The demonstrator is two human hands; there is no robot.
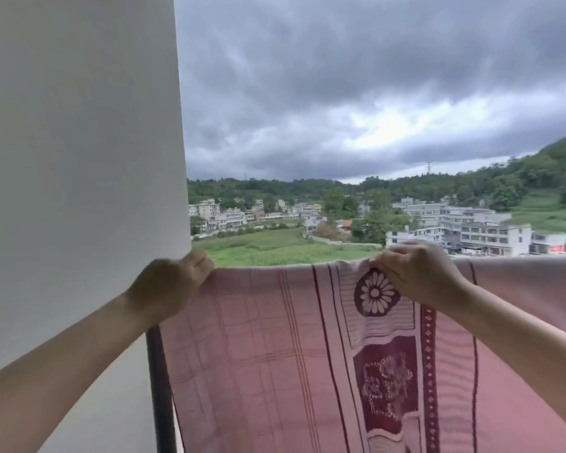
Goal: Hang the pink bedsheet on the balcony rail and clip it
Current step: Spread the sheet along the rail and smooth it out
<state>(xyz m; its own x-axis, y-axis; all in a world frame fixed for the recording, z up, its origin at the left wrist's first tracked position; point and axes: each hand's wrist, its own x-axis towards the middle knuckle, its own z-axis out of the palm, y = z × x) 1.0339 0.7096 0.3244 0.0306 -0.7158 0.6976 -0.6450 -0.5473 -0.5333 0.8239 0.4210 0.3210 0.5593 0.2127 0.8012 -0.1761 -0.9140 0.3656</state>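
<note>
Head view: left hand (169, 284) grips the pink bedsheet (275, 354) top edge at frame centre-left, right hand (415, 276) pinches it centre-right. Sheet hangs down w/ maroon flower print (rail hidden under it). White wall (79, 158) fills the left, dark post (160, 387) below, village bldgs (471, 230) beyond.

To our left we see a plain white wall (79, 158) filling that side of the view, with a dark upright post (159, 387) at its lower edge. Beyond the balcony we look over a green field (258, 246) toward pale, blocky low-rise buildings (471, 230), backed by wooded hills (520, 178) that climb to the right. On the ridge stands what may be a pylon (428, 167), too small to be sure. Heavy grey clouds (373, 76) give us flat daylight
</note>
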